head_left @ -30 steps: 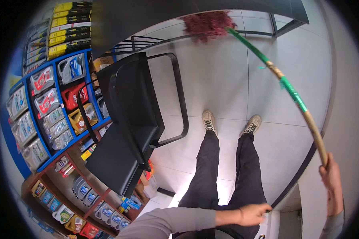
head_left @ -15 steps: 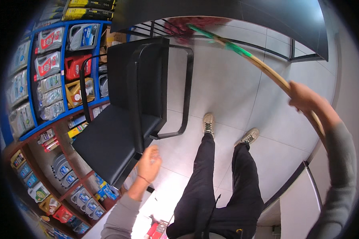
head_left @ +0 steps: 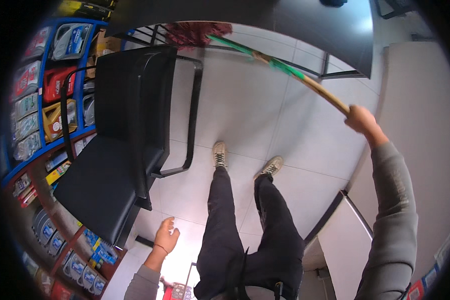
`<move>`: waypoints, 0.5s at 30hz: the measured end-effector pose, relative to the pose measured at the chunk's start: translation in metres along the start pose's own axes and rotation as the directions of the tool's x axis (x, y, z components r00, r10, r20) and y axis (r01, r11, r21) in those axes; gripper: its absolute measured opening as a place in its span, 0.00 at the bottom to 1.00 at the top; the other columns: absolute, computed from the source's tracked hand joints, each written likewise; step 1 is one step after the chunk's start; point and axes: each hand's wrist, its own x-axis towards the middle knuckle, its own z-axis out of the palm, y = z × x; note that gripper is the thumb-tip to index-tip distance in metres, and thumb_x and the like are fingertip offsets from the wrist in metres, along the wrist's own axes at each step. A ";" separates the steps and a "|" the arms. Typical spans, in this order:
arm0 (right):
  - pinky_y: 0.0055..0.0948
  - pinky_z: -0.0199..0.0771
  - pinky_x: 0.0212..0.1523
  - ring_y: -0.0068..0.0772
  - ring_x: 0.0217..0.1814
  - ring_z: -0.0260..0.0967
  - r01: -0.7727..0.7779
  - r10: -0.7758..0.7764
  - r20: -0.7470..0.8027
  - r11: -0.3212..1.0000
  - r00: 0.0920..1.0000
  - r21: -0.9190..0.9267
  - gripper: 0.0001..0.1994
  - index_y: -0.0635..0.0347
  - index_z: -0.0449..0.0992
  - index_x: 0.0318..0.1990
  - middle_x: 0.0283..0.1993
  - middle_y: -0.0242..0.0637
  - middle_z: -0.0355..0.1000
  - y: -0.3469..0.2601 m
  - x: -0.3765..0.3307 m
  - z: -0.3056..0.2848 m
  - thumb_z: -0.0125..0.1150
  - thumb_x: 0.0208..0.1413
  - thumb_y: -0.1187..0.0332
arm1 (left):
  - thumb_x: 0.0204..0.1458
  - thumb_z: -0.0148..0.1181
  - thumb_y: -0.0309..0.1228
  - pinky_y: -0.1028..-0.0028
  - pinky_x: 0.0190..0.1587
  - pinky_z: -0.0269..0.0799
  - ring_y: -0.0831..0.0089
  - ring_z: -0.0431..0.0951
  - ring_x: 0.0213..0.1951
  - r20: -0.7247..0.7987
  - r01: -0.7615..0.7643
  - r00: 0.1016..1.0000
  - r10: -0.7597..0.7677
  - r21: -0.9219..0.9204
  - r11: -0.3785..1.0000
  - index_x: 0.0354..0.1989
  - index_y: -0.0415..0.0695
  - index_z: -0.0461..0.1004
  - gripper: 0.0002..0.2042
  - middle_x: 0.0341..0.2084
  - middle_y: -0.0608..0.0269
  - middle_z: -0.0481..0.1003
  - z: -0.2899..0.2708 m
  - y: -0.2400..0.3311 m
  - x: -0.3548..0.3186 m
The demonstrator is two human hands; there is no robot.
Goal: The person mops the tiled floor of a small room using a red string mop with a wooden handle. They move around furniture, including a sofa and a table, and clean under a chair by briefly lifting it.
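A mop handle of light wood with green wrapping [head_left: 322,92] slants from upper left to right. My right hand [head_left: 361,120] is closed around its near part, with the arm stretched out to the right. At the far end, the dark red strands of the mop head [head_left: 197,34] lie on the floor under the black desk [head_left: 265,15]. Holding nothing, my left hand [head_left: 166,236] hangs low with thumb and fingers apart. It is nearest to the black armchair [head_left: 97,180], apart from the seat's front corner.
Left of the chair, blue shelves [head_left: 41,85] hold bottles and jugs, with brown shelves [head_left: 60,212] below. My shoes [head_left: 220,154] stand on grey floor tiles [head_left: 235,100]. A pale panel with a dark edge [head_left: 340,220] stands at the lower right.
The whole view has shifted, so chair, desk and shoes sit further left. My left hand has dropped back from the chair, its fingers opening. My right hand still grips the mop handle.
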 end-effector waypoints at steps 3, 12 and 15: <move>0.44 0.75 0.46 0.50 0.47 0.75 -0.169 0.164 0.103 0.985 0.981 0.042 0.12 0.60 0.79 0.40 0.42 0.49 0.77 0.049 -0.082 -0.001 0.60 0.47 0.66 | 0.49 0.60 0.28 0.67 0.46 0.74 0.63 0.78 0.40 0.189 0.040 0.982 -0.028 -0.058 0.998 0.55 0.41 0.69 0.22 0.43 0.52 0.75 0.018 -0.016 -0.011; 0.39 0.74 0.14 0.34 0.16 0.68 -0.650 0.294 0.606 0.547 0.739 0.527 0.11 0.68 0.71 0.23 0.19 0.38 0.68 0.041 -0.314 0.056 0.61 0.49 0.69 | 0.51 0.57 0.30 0.68 0.44 0.75 0.63 0.80 0.37 0.254 -0.112 0.959 0.124 -0.060 0.992 0.50 0.40 0.71 0.18 0.32 0.54 0.78 -0.026 -0.018 0.016; 0.38 0.74 0.17 0.30 0.17 0.65 -0.743 0.035 0.746 0.142 0.665 0.655 0.09 0.63 0.65 0.34 0.23 0.36 0.66 -0.031 -0.392 0.036 0.57 0.50 0.70 | 0.51 0.56 0.29 0.69 0.43 0.74 0.62 0.80 0.36 0.245 -0.158 0.955 0.167 -0.057 0.986 0.49 0.40 0.72 0.16 0.31 0.54 0.78 -0.050 -0.009 0.017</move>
